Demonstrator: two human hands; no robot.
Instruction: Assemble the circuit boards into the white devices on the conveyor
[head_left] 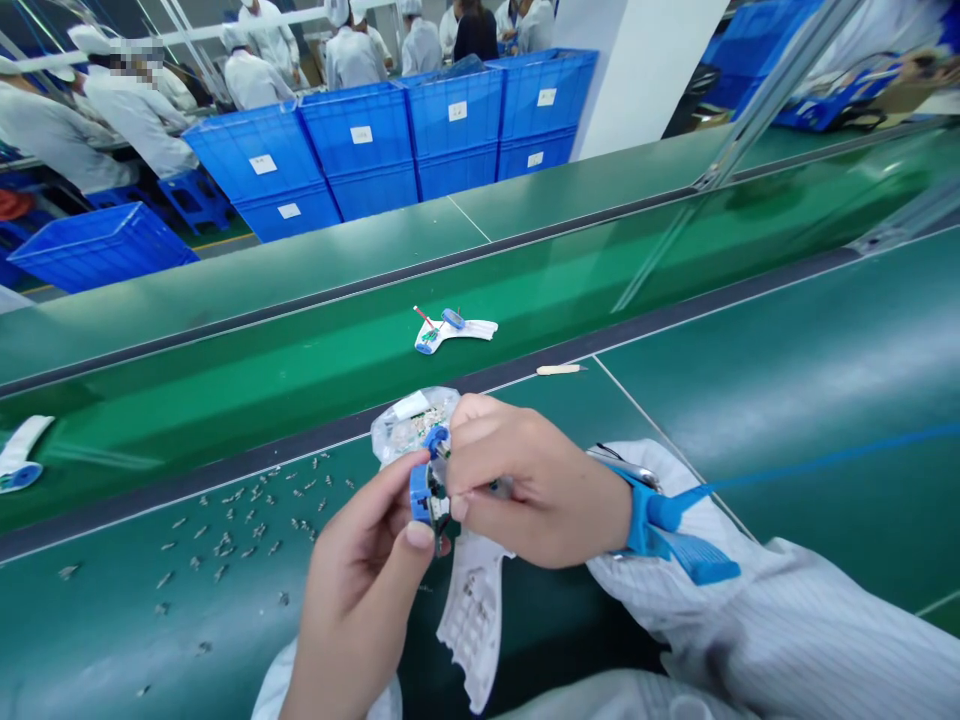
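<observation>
My left hand (360, 570) pinches a small blue and white device part (421, 492) between thumb and fingers. My right hand (536, 485) is closed beside it, fingertips pressed to the same part, gripping a thin tool whose tip is hidden. A blue wrist strap (660, 520) with a blue cord circles my right wrist. Under the hands lies a white plastic shell (472, 620). A clear bag of small parts (409, 420) lies just beyond my fingers.
Several small metal parts (240, 520) are scattered on the green table at left. An assembled white and blue unit (450, 330) rides on the conveyor belt. A small stick (559, 370) lies near the belt edge. Blue crates (390, 140) and white-coated workers stand beyond.
</observation>
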